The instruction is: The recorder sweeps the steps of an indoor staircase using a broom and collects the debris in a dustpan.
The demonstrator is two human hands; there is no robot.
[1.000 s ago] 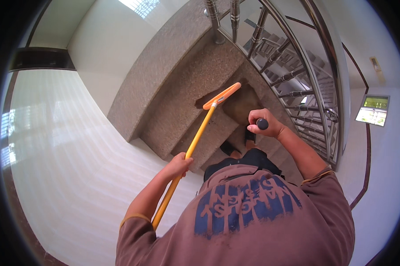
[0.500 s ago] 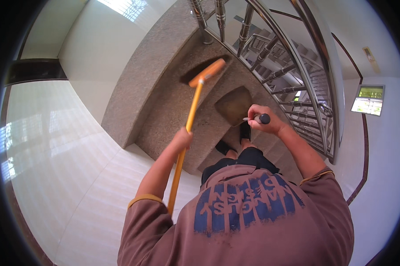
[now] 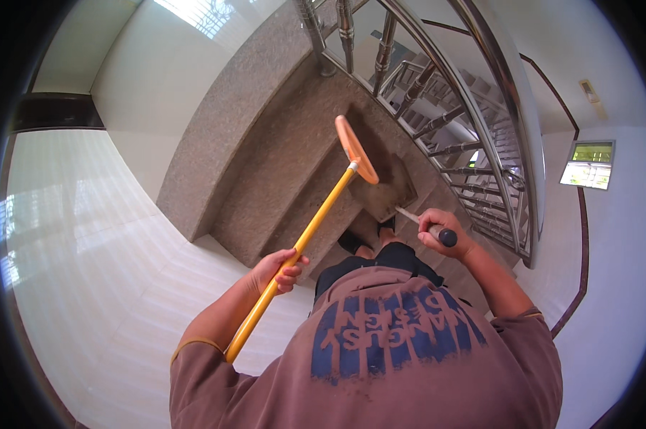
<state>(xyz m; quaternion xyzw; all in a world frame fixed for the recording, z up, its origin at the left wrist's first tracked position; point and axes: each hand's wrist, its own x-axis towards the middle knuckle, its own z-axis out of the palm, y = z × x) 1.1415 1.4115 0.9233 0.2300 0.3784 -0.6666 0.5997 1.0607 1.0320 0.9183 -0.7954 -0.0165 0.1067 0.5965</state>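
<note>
Orange and narrow, the head [image 3: 354, 148] of a broom [image 3: 322, 215] lies toward one o'clock, just above the middle of the view, its long yellow pole slanting down to seven o'clock. The left hand [image 3: 274, 272], at seven o'clock, has its fingers curled round that pole. At three o'clock the right hand [image 3: 451, 222] has its fingers closed round the black-ended handle [image 3: 410, 216] of a dustpan [image 3: 394, 194]. The brownish pan sits at two o'clock, near the centre, partly overlapped in view by the broom head; whether the two touch, I cannot tell. Brown speckled stair steps [image 3: 262, 182] spread toward ten o'clock, and a shiny metal railing [image 3: 473, 89] curves past them at one to two o'clock. Dark shoes [image 3: 351, 242] stand on the steps toward four o'clock, and a brown shirt [image 3: 402, 400] fills five to six o'clock.
</note>
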